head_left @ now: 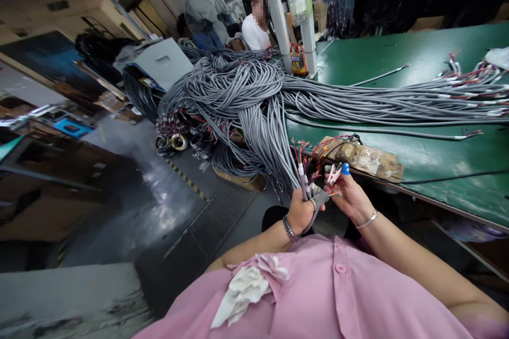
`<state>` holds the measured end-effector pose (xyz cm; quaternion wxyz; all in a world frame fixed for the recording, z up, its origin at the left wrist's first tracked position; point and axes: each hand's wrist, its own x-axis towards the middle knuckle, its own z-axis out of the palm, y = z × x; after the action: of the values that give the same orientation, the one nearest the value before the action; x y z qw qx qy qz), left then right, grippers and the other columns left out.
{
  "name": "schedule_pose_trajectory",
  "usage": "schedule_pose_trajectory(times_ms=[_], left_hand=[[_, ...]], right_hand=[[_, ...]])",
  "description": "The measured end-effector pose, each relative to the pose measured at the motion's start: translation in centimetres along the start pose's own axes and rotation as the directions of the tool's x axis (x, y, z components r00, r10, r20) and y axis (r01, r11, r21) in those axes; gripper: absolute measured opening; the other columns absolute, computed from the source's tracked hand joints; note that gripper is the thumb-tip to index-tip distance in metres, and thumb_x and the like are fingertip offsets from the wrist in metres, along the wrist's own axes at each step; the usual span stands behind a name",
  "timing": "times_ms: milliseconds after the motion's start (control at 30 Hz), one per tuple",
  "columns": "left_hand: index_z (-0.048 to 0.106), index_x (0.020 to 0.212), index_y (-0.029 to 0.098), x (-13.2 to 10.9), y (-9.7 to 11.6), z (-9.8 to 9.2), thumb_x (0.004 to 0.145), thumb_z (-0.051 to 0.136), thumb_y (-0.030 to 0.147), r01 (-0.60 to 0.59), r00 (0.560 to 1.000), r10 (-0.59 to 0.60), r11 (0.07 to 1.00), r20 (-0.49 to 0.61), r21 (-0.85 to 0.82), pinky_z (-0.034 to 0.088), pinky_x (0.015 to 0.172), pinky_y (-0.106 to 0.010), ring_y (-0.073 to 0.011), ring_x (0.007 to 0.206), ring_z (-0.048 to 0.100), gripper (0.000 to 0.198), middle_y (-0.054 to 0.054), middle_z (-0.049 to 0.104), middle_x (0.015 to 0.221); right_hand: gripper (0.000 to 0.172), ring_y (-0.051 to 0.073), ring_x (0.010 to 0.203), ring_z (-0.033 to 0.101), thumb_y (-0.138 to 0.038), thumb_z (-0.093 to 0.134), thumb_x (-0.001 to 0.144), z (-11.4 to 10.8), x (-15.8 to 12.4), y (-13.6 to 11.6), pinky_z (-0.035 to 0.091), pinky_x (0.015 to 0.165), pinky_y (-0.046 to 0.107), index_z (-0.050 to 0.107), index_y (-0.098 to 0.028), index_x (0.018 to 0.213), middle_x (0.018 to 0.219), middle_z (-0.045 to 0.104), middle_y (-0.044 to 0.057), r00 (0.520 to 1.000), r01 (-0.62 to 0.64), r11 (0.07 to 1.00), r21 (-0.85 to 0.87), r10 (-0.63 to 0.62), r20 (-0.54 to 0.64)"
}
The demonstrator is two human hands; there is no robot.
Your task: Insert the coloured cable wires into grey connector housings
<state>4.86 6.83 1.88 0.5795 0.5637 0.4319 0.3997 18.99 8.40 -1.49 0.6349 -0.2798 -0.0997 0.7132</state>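
Head view: clasping gray cables (303, 183), ends pointing forward, in curled fingers of the left hand (301, 212), just left of the bent-fingered right hand (353, 200), with unclear spread and hold.

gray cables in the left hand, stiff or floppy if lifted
The gray cables would probably bend but resist kinking: similar ones in the pile drape in smooth, wide loops. Their colored wires look floppier, being much thinner and splayed apart.

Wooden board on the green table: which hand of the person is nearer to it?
Right. The right hand is on the near side of the board, close to it; the left hand is farther left, around grey cables.
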Motion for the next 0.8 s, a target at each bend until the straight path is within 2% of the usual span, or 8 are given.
schedule_pose_trajectory(times_ms=[133, 200, 333, 467, 600, 700, 800], left_hand=[[0.058, 0.054, 0.013, -0.2, 0.0, -0.3, 0.077, 0.07, 0.039, -0.02, 0.999, 0.02, 1.0, 0.027, 0.015, 0.036, 0.051, -0.023, -0.0086, 0.048, 0.047, 0.036, -0.001, 0.057, 0.051], [0.06, 0.055, 0.014, -0.5, 0.2, -0.5, 0.077, 0.07, 0.038, -0.03, 0.999, 0.029, 0.999, 0.039, 0.016, 0.037, 0.052, -0.024, -0.0095, 0.05, 0.049, 0.034, -0.001, 0.058, 0.052], [0.063, 0.061, 0.014, -1.0, 0.8, -1.0, 0.077, 0.07, 0.036, -0.026, 0.999, 0.026, 1.0, 0.027, 0.003, 0.037, 0.052, -0.024, -0.01, 0.049, 0.05, 0.028, -0.001, 0.058, 0.051], [0.062, 0.06, 0.014, -1.1, 1.0, -1.2, 0.077, 0.069, 0.037, -0.033, 0.999, 0.033, 0.999, 0.025, -0.005, 0.037, 0.053, -0.024, -0.0097, 0.049, 0.049, 0.029, -0.001, 0.059, 0.051], [0.061, 0.058, 0.014, -0.7, 0.9, -0.8, 0.078, 0.068, 0.038, -0.045, 0.999, 0.046, 0.999, 0.021, -0.02, 0.037, 0.053, -0.024, -0.0096, 0.049, 0.048, 0.032, -0.001, 0.058, 0.051], [0.061, 0.058, 0.014, -0.4, 0.7, -0.4, 0.077, 0.069, 0.041, -0.029, 0.999, 0.03, 0.999, 0.015, -0.022, 0.037, 0.053, -0.024, -0.0099, 0.05, 0.049, 0.034, -0.001, 0.058, 0.051], [0.061, 0.056, 0.014, -0.1, 0.4, -0.1, 0.077, 0.068, 0.043, -0.021, 1.0, 0.021, 1.0, 0.001, -0.006, 0.036, 0.052, -0.024, -0.0098, 0.049, 0.048, 0.036, -0.002, 0.058, 0.052]], right_hand=[[0.036, 0.012, 0.058, 0.056, -0.057, 0.067, 0.078, -0.3, -0.3, 0.1, 0.05, 0.057, 0.026, 0.068, -0.021, 0.076, 0.073, 0.068, 0.001, 0.996, -0.034, 0.999, 0.018, 0.032, 0.088], [0.038, 0.012, 0.06, 0.057, -0.058, 0.065, 0.079, -0.6, -0.3, 0.1, 0.05, 0.058, 0.025, 0.068, -0.021, 0.081, 0.077, 0.069, 0.002, 0.994, -0.052, 0.999, 0.017, 0.05, 0.097], [0.039, 0.012, 0.064, 0.058, -0.058, 0.064, 0.08, -1.1, -0.3, -0.2, 0.05, 0.059, 0.024, 0.07, -0.02, 0.086, 0.082, 0.069, 0.003, 0.994, -0.063, 0.998, -0.014, 0.064, 0.088], [0.034, 0.012, 0.065, 0.057, -0.051, 0.067, 0.08, -1.1, -0.4, -0.4, 0.05, 0.059, 0.024, 0.071, -0.019, 0.09, 0.082, 0.069, 0.004, 0.995, -0.014, 0.995, -0.095, 0.024, 0.099], [0.036, 0.012, 0.063, 0.057, -0.054, 0.068, 0.078, -0.6, -0.5, -0.6, 0.049, 0.058, 0.024, 0.07, -0.018, 0.08, 0.08, 0.07, 0.004, 0.998, 0.017, 0.995, -0.098, -0.011, 0.063], [0.038, 0.012, 0.06, 0.058, -0.056, 0.07, 0.076, -0.4, -0.3, -0.7, 0.049, 0.055, 0.025, 0.07, -0.018, 0.077, 0.078, 0.071, 0.004, 0.999, -0.03, 0.997, -0.077, 0.031, 0.012], [0.037, 0.012, 0.055, 0.057, -0.056, 0.071, 0.075, -0.2, 0.0, -0.6, 0.048, 0.052, 0.026, 0.071, -0.019, 0.077, 0.072, 0.07, 0.002, 0.998, -0.061, 0.997, -0.055, 0.062, 0.009]])
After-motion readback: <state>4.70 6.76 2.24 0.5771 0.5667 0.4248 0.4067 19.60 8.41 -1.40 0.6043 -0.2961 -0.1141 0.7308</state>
